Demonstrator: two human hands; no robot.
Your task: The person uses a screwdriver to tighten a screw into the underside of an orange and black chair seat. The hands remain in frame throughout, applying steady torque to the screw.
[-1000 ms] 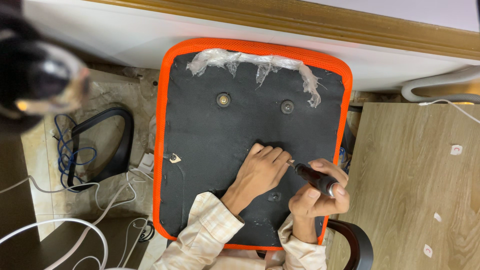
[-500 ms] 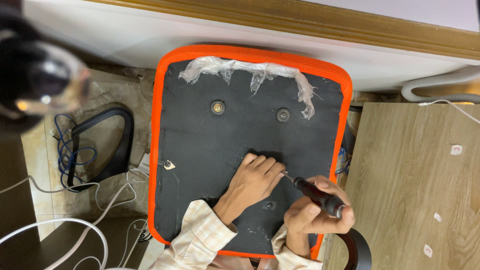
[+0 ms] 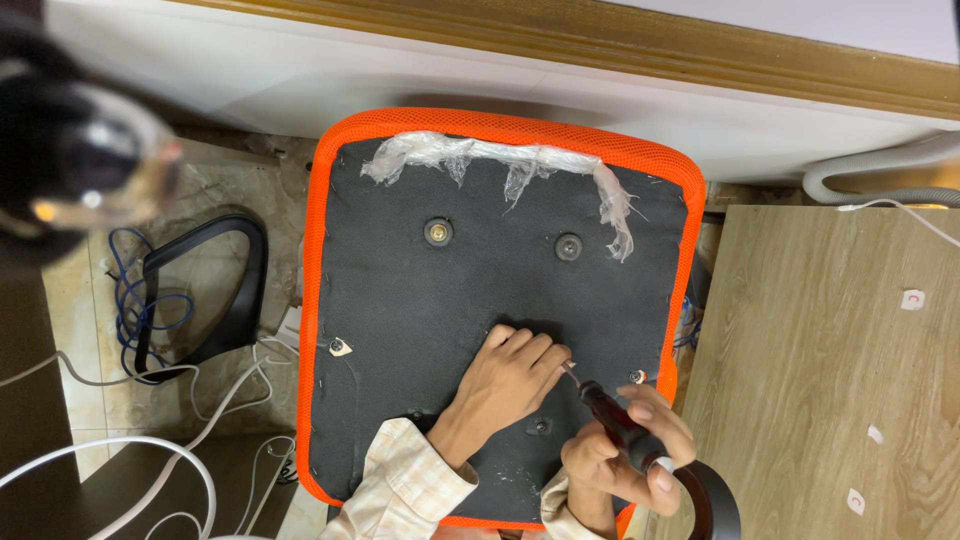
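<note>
An upturned chair seat [image 3: 420, 300] with black underside fabric and an orange mesh rim lies below me. My left hand [image 3: 510, 375] rests flat on the black fabric near its lower middle. My right hand [image 3: 625, 450] grips a screwdriver [image 3: 610, 415] with a dark handle, its metal tip pointing up-left and almost touching my left fingertips. Two round bolt holes [image 3: 437, 232] sit in the upper half, and another hole [image 3: 540, 426] lies just below my left hand. Torn clear plastic wrap [image 3: 500, 155] clings along the far edge.
A black armrest [image 3: 215, 290] lies on the tiled floor at left among blue and white cables [image 3: 150, 300]. A wooden desktop [image 3: 830, 370] fills the right side. A second black armrest [image 3: 715, 495] curves under my right hand. A white wall base with wooden trim runs along the top.
The seat has slid down toward me, slightly left. Both hands dropped lower in view, and the screwdriver tilted steeper, its handle swinging down to the right.
</note>
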